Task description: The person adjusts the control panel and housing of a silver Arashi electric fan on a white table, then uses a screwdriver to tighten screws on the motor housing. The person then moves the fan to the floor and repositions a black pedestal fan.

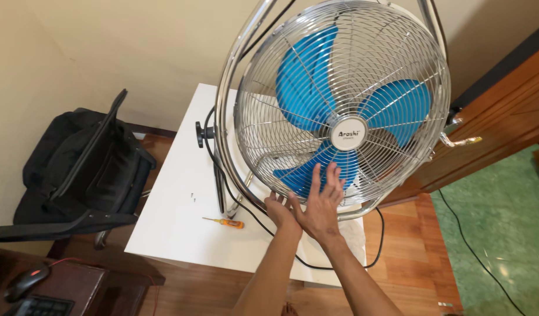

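Note:
A large chrome fan (345, 70) with blue blades (304, 76) stands tilted in its tubular chrome frame on a white table (176, 222). My right hand (322, 202) lies flat against the lower front of the wire guard, fingers spread and pointing up. Just to its left, my left hand (278, 209) curls around the guard's bottom rim. Both forearms come up from the bottom edge of the view and cross the table's near edge.
An orange-handled screwdriver (225, 222) and two small screws (192, 197) lie on the table left of the fan. A black power cord (316, 266) loops over the table's front. A black bag (82, 169) sits on a chair at left. A mouse (26, 281) and keyboard (38, 305) are at bottom left. Wooden furniture (503, 129) stands at right.

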